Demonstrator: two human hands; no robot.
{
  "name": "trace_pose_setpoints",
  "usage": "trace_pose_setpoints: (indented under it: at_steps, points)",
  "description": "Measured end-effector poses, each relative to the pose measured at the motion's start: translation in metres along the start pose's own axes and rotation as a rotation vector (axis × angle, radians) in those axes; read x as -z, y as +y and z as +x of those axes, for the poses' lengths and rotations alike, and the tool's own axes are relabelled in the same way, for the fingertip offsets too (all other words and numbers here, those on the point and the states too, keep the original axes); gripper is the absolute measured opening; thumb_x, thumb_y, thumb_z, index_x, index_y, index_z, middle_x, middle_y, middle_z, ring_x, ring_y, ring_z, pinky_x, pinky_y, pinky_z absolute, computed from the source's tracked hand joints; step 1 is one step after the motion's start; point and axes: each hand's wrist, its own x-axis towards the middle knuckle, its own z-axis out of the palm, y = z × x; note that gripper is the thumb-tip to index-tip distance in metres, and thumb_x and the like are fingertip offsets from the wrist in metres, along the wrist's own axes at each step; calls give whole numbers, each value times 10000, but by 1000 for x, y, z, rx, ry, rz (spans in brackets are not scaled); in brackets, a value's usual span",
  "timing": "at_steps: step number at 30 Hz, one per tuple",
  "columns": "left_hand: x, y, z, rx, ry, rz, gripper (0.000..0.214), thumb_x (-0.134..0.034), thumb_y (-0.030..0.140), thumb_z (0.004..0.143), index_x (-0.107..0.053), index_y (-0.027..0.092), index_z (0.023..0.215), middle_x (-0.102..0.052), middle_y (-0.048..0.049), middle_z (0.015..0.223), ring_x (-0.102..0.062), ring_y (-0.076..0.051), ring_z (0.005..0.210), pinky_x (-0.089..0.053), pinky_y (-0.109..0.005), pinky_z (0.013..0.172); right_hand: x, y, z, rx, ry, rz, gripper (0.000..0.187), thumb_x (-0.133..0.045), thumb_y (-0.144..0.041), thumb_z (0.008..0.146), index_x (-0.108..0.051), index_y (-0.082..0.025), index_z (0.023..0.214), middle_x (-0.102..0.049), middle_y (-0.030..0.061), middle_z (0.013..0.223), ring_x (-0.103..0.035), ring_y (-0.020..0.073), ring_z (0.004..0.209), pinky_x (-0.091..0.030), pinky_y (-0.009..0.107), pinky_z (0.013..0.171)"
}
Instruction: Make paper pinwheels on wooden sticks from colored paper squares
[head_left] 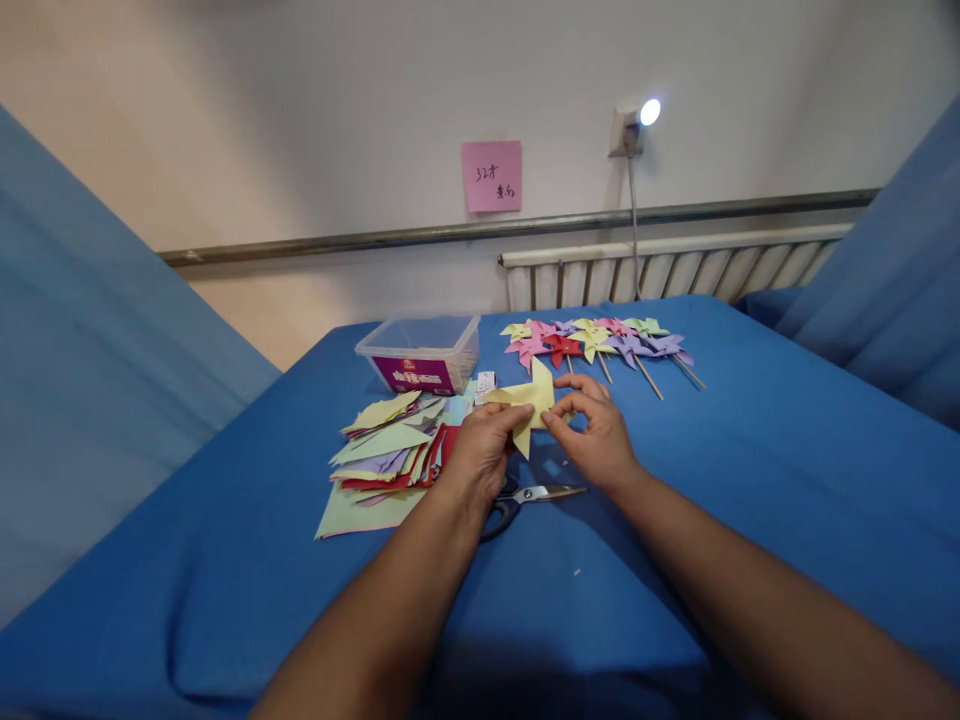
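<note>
Between my two hands is a yellow paper pinwheel (537, 398), raised a little above the blue cloth. My left hand (487, 440) pinches it near the centre, thumb on the front. From the right side, the thumb and fingers of my right hand (592, 430) close on its edge close to the middle. No stick shows on this pinwheel. Scissors (529, 495) with dark handles lie below my hands, blades pointing right, the handles partly hidden by my left wrist. Left of that hand sits a stack of coloured paper pieces (390, 455).
Behind the paper stands a clear plastic box (420, 350) with a purple label. Several pinwheels on sticks (592, 342) lie at the back right. A pink note (492, 176) is on the wall above a pipe and a radiator (675, 270). Blue curtains (112, 330) hang on both sides.
</note>
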Motion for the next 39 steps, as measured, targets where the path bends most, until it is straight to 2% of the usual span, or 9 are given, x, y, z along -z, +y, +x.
trace_pose_setpoints:
  at_steps: [11,17,30,34,37,39]
  points:
    - [-4,3,-5,-10,39,129,226,-811,225,531,-662,114,661,-637,-37,610,-554,-119,513,-433,-239,512,3,3,3,-128,-77,-92,164,-677,-292,762,-647,-220,617,-647,67,1105,-537,252,1086,-410,448,955]
    - [-2,-1,-2,5,30,146,236,-813,221,515,-670,107,665,-645,-41,610,-552,-111,505,-421,-225,499,5,3,3,-110,-136,-159,172,-685,-293,761,-659,-223,606,-642,74,1128,-513,274,1145,-396,487,963]
    - [-2,-1,-2,12,71,233,237,-807,244,523,-629,127,627,-599,-11,565,-517,-102,475,-381,-220,470,2,2,2,-189,-159,-136,152,-678,-264,750,-643,-219,609,-673,70,1077,-589,257,1062,-417,462,954]
    - [-1,3,-2,-15,79,224,223,-794,232,519,-614,134,609,-602,-13,541,-520,-107,459,-381,-220,460,1,6,3,-268,-98,30,141,-694,-334,728,-617,-215,739,-676,63,1020,-632,242,968,-479,435,880]
    - [3,9,1,-18,49,200,210,-775,238,533,-618,130,620,-634,-35,562,-544,-125,471,-414,-234,477,0,10,7,-430,-12,310,326,-729,-371,682,-573,-215,922,-677,65,995,-662,222,875,-532,395,779]
    - [6,12,3,-30,41,221,213,-775,247,539,-616,131,620,-638,-40,564,-548,-130,473,-418,-237,475,-1,12,10,-521,-29,491,417,-758,-369,647,-549,-210,970,-684,57,935,-672,204,811,-544,374,746]
